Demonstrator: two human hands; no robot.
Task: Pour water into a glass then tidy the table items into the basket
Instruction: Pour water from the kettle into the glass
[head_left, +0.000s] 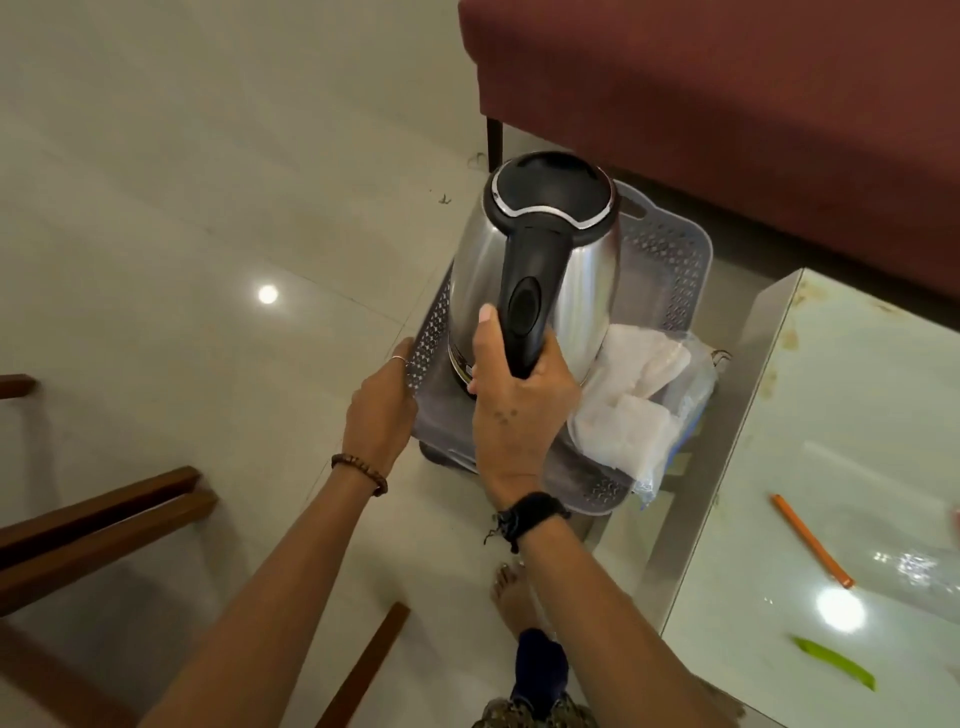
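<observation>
A steel electric kettle with a black lid and handle hangs tilted over a grey perforated plastic basket that is held above the floor. My right hand is shut on the kettle's black handle. At the basket's left rim, my left hand grips the edge. Inside the basket, to the right of the kettle, lies a clear plastic bag of white tissues. The kettle's base sits low in the basket; contact with the bottom is hidden.
A glossy pale table at the right carries an orange pen and a green strip. A maroon sofa stands behind the basket. Wooden chair parts are at the left. My bare foot is on the tiled floor.
</observation>
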